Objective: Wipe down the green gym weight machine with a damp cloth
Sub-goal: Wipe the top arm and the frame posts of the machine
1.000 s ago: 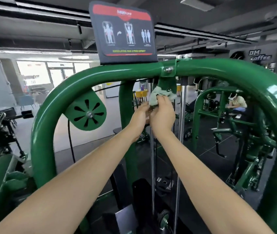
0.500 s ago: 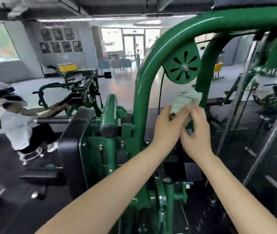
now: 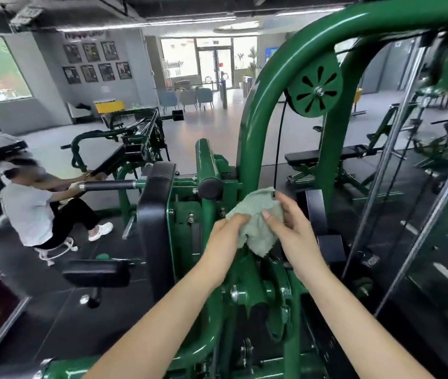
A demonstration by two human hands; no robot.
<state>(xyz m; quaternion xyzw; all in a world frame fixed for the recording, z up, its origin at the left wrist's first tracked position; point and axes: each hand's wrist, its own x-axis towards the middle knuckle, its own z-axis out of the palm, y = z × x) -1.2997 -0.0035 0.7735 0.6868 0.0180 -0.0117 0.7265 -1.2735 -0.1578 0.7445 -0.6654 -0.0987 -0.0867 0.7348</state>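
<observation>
Both hands hold the green cloth (image 3: 258, 224) at frame centre: left hand (image 3: 227, 233) fingers curled into it, right hand (image 3: 289, 228) pinching; the machine's curved upright (image 3: 255, 127) rises directly above.

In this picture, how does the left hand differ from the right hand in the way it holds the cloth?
The left hand grips the light green cloth at its left edge with fingers curled into the fabric, while the right hand lies over the right side with fingers longer and more spread. The left hand sits lower on the cloth than the right hand's fingertips, which reach near its top. Both touch the same cloth in front of the green machine frame.
</observation>
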